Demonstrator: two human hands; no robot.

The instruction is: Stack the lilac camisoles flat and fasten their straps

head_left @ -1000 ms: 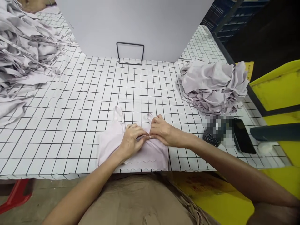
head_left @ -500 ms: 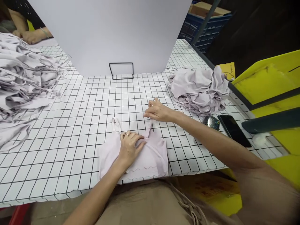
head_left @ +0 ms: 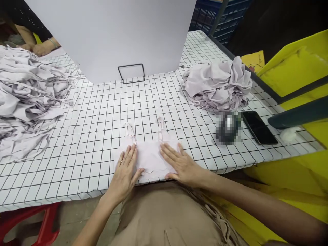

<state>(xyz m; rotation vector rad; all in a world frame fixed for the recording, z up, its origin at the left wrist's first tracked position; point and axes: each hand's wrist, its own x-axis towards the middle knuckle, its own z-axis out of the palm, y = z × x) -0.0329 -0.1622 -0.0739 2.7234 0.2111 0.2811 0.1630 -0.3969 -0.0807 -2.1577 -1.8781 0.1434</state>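
A pale pink strappy top (head_left: 150, 155), perhaps a camisole or bra top, lies flat at the table's near edge. Its two thin straps point away from me, each with a small slider. My left hand (head_left: 125, 171), with a ring on one finger, rests flat on the garment's left side, fingers extended. On the right side my right hand (head_left: 180, 164) lies flat too, its fingers stretched out and thumb apart. Both palms press on the cloth without gripping it. Parts of the garment's sides are hidden under the hands.
Pale garments form a large heap (head_left: 33, 92) at left and a smaller pile (head_left: 217, 83) at right. A white board (head_left: 115, 34) with a wire stand (head_left: 132, 73) rises behind. A black phone (head_left: 258, 128) lies near the right edge. Another person's hands (head_left: 42, 48) are at far left.
My right hand has let go of the right strap and come down flat onto the garment. My left hand has shifted left and flattened. The straps now lie on the table.
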